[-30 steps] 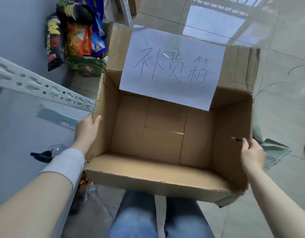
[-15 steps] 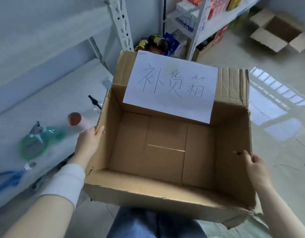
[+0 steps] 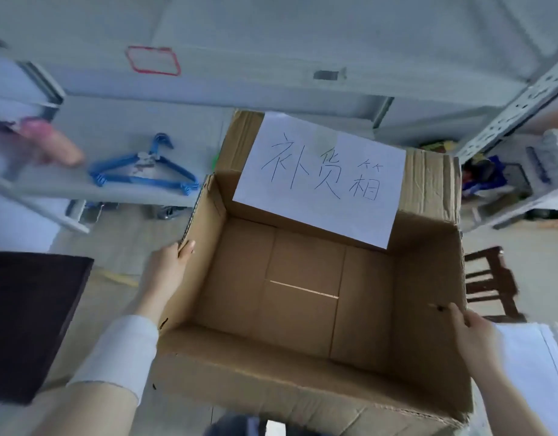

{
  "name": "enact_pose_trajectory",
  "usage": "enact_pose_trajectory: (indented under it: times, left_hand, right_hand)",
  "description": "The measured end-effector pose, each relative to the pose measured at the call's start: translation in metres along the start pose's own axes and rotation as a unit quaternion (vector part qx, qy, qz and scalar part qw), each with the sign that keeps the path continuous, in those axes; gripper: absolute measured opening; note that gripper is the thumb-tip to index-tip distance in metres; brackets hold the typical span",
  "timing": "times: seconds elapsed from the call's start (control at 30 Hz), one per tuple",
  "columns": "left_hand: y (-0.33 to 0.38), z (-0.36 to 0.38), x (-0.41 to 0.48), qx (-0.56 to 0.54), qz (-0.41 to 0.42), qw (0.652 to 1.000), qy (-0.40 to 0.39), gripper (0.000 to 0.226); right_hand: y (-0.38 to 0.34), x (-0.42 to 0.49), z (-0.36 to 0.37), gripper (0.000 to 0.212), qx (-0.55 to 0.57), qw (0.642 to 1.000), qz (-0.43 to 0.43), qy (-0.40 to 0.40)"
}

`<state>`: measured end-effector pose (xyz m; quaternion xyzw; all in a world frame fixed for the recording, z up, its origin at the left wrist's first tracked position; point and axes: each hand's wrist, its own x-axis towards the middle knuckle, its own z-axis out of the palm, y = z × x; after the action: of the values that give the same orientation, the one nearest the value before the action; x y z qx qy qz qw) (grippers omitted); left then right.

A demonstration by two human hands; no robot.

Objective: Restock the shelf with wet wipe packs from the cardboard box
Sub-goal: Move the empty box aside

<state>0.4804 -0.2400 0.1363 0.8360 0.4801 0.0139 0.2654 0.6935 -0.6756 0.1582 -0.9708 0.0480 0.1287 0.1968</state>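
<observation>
The cardboard box [image 3: 302,309] was carried low in front of the person, open side up, with a handwritten paper sheet [image 3: 318,180] on its far flap. Its floor was bare, and no wet wipe packs showed anywhere. The left hand [image 3: 170,262] had its grip on the left wall's rim, thumb hooked inside. The right hand [image 3: 469,335] clasped the right wall near a small hole.

With the box apparently emptied, the step looked like carrying it off. Doing that well would mean keeping both walls pinched evenly so the box stayed level, and steering clear of the dark chair [image 3: 491,284] on the right.

Against half a second before, both holds were unchanged, but the view had swung. A shelf [image 3: 120,191] bearing blue hangers [image 3: 145,174] now lay far left, where a green bottle had shown before.
</observation>
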Motion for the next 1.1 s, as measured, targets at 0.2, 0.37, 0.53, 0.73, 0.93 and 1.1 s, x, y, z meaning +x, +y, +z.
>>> enact_pose_trajectory:
  times: [0.2,0.37,0.53,0.73,0.93,1.1]
  left_hand:
    - [-0.144,-0.073,-0.041,-0.031,-0.164,0.984,0.053,0.042]
    - [-0.222,-0.110,-0.072,-0.084,-0.310,0.937,0.137,0.041]
    - [-0.273,-0.144,-0.105,-0.110,-0.402,0.886,0.204,0.042]
    - [-0.329,-0.164,-0.135,-0.126,-0.509,0.803,0.283,0.043]
    - [-0.387,-0.168,-0.134,-0.143,-0.570,0.746,0.312,0.044]
    - [-0.448,-0.157,-0.109,-0.157,-0.613,0.712,0.303,0.044]
  right_hand:
    - [-0.148,-0.025,0.067,0.031,-0.061,0.979,-0.186,-0.048]
    - [-0.271,-0.043,0.132,0.035,-0.088,0.942,-0.307,-0.105]
    - [-0.403,-0.075,0.193,0.035,-0.100,0.881,-0.436,-0.150]
    - [-0.537,-0.142,0.272,0.037,-0.128,0.792,-0.568,-0.186]
    - [-0.628,-0.218,0.357,0.043,-0.152,0.729,-0.638,-0.197]
    - [-0.683,-0.263,0.437,0.042,-0.156,0.701,-0.662,-0.214]
